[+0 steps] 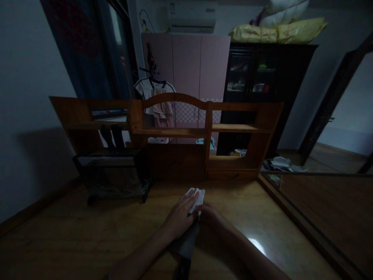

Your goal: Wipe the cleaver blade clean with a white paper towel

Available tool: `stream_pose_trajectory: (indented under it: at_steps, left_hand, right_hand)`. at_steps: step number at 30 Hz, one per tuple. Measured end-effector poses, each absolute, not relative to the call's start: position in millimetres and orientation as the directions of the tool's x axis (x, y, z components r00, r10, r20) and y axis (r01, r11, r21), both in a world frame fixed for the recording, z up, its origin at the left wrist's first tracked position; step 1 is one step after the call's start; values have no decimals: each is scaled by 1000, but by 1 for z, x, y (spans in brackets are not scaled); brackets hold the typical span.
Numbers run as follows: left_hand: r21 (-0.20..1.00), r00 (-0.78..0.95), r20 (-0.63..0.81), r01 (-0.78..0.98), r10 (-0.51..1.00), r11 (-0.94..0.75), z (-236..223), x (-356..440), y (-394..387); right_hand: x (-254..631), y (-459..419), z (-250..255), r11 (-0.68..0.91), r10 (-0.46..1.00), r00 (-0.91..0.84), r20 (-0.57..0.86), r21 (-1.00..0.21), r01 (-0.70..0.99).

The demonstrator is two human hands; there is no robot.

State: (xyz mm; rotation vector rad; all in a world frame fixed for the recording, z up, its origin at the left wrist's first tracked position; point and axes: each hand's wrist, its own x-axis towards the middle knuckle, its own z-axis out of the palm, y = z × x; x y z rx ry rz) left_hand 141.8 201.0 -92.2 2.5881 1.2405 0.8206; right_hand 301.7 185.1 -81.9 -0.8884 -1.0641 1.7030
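My left hand (pixel 180 217) lies over a crumpled white tissue (pixel 198 195) on the wooden desk (pixel 87 241), fingers stretched forward and pressing it down. Under that hand a flat grey blade (pixel 188 242) slants toward me and ends in a dark handle (pixel 182 271) at the bottom edge; it looks like a knife. My right hand (pixel 209 212) sits just to the right, touching the left hand and the far end of the blade. Its fingers are hidden behind the left hand and the tissue.
A wooden shelf unit (pixel 210 128) stands along the back of the desk. A dark wire tray (pixel 113 171) sits at the back left. The desk's raised right edge (pixel 294 212) borders a drop to the floor. Wardrobes (pixel 201 66) stand beyond.
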Motion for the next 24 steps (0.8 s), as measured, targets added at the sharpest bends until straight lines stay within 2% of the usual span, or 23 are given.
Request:
stream_pose_trajectory:
  at_steps: [11, 19, 24]
  left_hand:
    - [372, 586, 373, 616, 719, -695, -81, 143, 195]
    - [373, 481, 378, 703, 791, -606, -92, 142, 200]
    - [365, 401, 417, 748, 816, -555, -94, 140, 203]
  right_hand:
    - [300, 180, -75, -256, 941, -306, -142, -891, -375]
    - [299, 177, -67, -241, 932, -343, -113, -902, -359]
    - [300, 185, -80, -244, 919, -385, -88, -893, -378]
